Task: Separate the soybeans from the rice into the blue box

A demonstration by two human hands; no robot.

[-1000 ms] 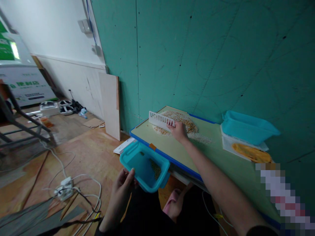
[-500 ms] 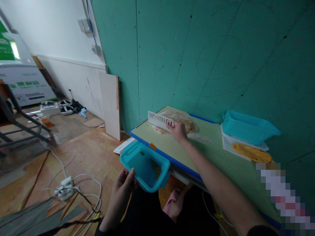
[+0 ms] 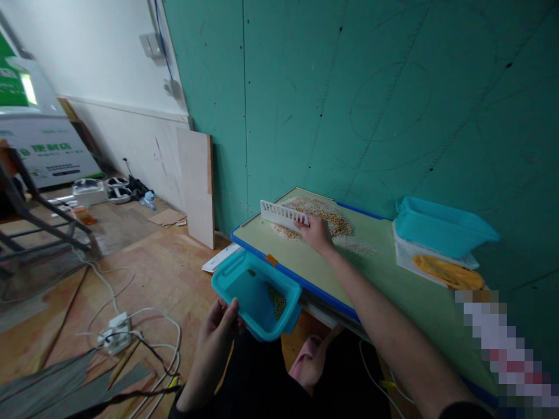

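My left hand (image 3: 220,326) is closed on the near-left rim of a blue plastic container (image 3: 248,291), held below the table's front edge. Some small green beans (image 3: 276,300) lie inside it, toward the right. In my right hand (image 3: 316,233) is the right end of a white slotted plastic strip (image 3: 279,215), stood on its long edge on the pale table top. Behind and beside the strip spreads a pile of mixed grains (image 3: 329,214), tan and whitish. A thinner scatter of whitish grains (image 3: 358,245) lies right of my hand.
On the table's right, a second blue container (image 3: 445,227) rests on a whitish tray (image 3: 414,259) beside an orange cloth-like item (image 3: 445,271). A green wall (image 3: 349,105) backs the table (image 3: 332,273). A power strip (image 3: 117,333) with cables lies on the floor at left.
The white strip has shifted very slightly left. My left hand and the blue container have barely moved, and the beans inside look the same.
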